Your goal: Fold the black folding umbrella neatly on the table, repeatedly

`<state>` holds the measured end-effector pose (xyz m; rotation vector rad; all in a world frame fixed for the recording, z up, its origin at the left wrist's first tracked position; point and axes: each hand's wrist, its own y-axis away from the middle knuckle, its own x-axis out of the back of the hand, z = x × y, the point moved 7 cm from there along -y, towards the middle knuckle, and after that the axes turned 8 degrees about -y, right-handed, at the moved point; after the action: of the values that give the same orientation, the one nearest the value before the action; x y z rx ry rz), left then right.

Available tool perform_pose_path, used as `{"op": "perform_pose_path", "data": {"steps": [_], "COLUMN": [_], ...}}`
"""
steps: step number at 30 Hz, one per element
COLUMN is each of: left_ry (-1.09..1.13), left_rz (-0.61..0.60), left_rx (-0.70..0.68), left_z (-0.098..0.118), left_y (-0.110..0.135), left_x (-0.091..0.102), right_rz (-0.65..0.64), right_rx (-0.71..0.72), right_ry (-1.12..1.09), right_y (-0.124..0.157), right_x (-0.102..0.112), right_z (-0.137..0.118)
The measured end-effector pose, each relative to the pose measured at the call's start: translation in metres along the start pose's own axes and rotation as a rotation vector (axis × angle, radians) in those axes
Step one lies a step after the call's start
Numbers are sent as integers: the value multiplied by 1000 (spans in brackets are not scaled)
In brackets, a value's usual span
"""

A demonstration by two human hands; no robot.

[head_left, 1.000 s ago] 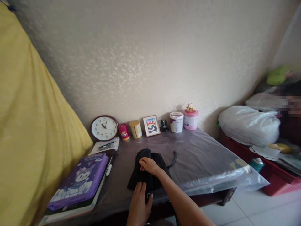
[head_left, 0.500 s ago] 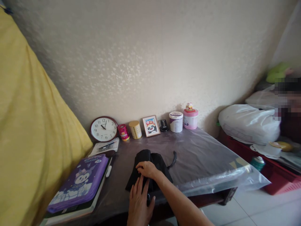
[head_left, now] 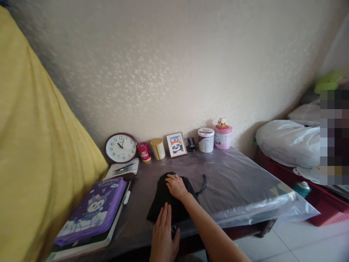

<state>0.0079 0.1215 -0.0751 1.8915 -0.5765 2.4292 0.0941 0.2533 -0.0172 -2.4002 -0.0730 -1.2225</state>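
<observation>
A black cloth item (head_left: 158, 198) lies in loose folds near the table's front edge; its exact kind does not show. A narrow black strap (head_left: 204, 183) sticks out on its right. My right hand (head_left: 176, 186) rests on the upper part of the cloth, fingers spread over it. Below, my left hand (head_left: 165, 227) lies with fingers stretched out, the tips at the lower part of the cloth. Beside its thumb shows a small dark shiny part with a pale round rim (head_left: 173, 229), partly hidden.
Along the wall stand a clock (head_left: 121, 148), a pink-red can (head_left: 144, 151), a yellow canister (head_left: 157, 149), a framed panda picture (head_left: 176, 145) and two tubs. At left are a purple case (head_left: 92, 209) and a yellow curtain (head_left: 40, 145). Bags and a person are at right.
My right hand has moved up and slightly right across the cloth, and its fingers have spread. My left hand stays near the same place. The view has shifted slightly.
</observation>
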Motion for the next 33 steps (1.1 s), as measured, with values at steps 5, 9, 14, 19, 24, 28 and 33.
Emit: {"op": "perform_pose_path", "data": {"steps": [5, 9, 14, 19, 24, 28, 33], "left_ry": [41, 51, 46, 67, 116, 153, 195], "left_rz": [16, 48, 48, 36, 35, 37, 20], "left_rx": [2, 3, 3, 10, 28, 29, 37], "left_z": [-1, 0, 1, 2, 1, 0, -1], "left_y": [1, 1, 1, 1, 2, 3, 3], "left_x": [0, 2, 6, 8, 10, 10, 10], "right_rz": [56, -141, -18, 38, 57, 40, 27], "right_rx": [-7, 193, -33, -359, -534, -595, -623], "right_ry": [-26, -51, -37, -118, -109, -122, -166], "right_y": [0, 10, 8, 8, 21, 31, 32], "right_x": [7, -7, 4, 21, 37, 37, 33], "right_z": [-1, -25, 1, 53, 93, 112, 121]}}
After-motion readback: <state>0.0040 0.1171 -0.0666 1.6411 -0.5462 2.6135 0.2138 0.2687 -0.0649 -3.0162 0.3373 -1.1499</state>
